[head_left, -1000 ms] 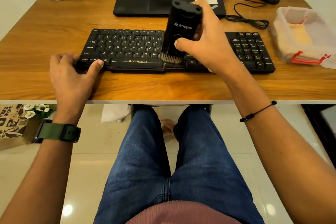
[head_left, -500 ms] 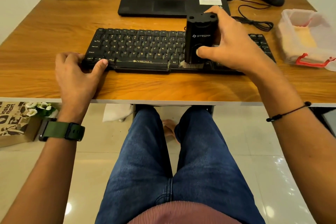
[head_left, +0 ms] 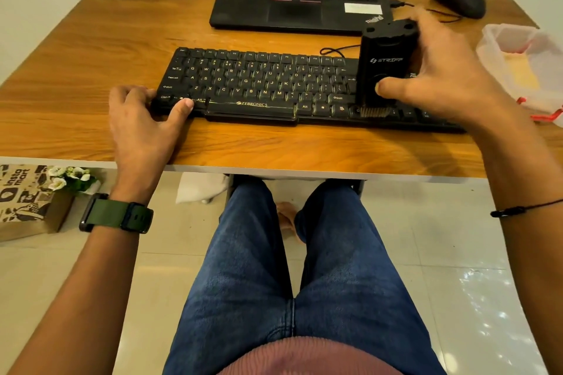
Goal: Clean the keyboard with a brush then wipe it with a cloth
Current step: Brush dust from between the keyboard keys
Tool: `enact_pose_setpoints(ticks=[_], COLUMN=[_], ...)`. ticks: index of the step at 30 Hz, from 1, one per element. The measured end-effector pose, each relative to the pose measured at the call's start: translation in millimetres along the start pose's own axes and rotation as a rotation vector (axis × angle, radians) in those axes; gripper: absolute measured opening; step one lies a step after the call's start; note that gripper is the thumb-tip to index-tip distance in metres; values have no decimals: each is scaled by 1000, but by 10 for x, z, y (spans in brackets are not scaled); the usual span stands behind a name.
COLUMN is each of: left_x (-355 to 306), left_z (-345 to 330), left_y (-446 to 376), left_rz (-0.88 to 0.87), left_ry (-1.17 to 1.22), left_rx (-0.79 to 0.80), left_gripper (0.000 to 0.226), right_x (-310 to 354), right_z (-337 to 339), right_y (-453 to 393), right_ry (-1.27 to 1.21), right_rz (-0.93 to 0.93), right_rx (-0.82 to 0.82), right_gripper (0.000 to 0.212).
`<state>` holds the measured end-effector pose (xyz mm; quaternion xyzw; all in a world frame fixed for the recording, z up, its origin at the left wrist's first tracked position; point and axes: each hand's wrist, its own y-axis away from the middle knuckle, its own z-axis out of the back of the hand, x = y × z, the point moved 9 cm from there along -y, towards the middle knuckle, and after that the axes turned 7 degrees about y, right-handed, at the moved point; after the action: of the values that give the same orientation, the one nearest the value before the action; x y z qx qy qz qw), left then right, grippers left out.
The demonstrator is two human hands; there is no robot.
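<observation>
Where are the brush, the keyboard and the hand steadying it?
brush (head_left: 386,70): head view, front face of its black body.
keyboard (head_left: 259,82): head view, middle letter keys.
left hand (head_left: 143,119): head view, back of the hand at the keyboard's left end.

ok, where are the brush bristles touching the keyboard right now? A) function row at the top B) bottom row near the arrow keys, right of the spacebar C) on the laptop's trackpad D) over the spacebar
B: the brush, gripped by the right hand, has its bristles on the keyboard bottom row beside the arrow keys, well right of the spacebar.
</observation>
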<state>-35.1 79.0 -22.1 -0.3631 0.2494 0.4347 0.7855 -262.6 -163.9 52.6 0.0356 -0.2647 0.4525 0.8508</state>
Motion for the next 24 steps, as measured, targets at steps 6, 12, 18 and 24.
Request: enact_pose_setpoints(ticks=[6,12,18,24], left_x=[-1,10,5,10], left_z=[-1,-1,-1,6], left_y=[1,-11,-15,-20], left_rz=[-5,-16,-19,-20], left_ry=[0,8,4,-6], left_rx=[-1,-5,-2,-5], left_gripper=[57,57,53,49], right_x=[319,678,1057,1286], right_z=[-313,-584,-931,-973], right_y=[-73,-248,-432,-583], right_ry=[-80,-207,-329,-411], right_rz=[81,170,184,201], right_rx=[40,17,41,12], right_gripper=[57,46,49,52])
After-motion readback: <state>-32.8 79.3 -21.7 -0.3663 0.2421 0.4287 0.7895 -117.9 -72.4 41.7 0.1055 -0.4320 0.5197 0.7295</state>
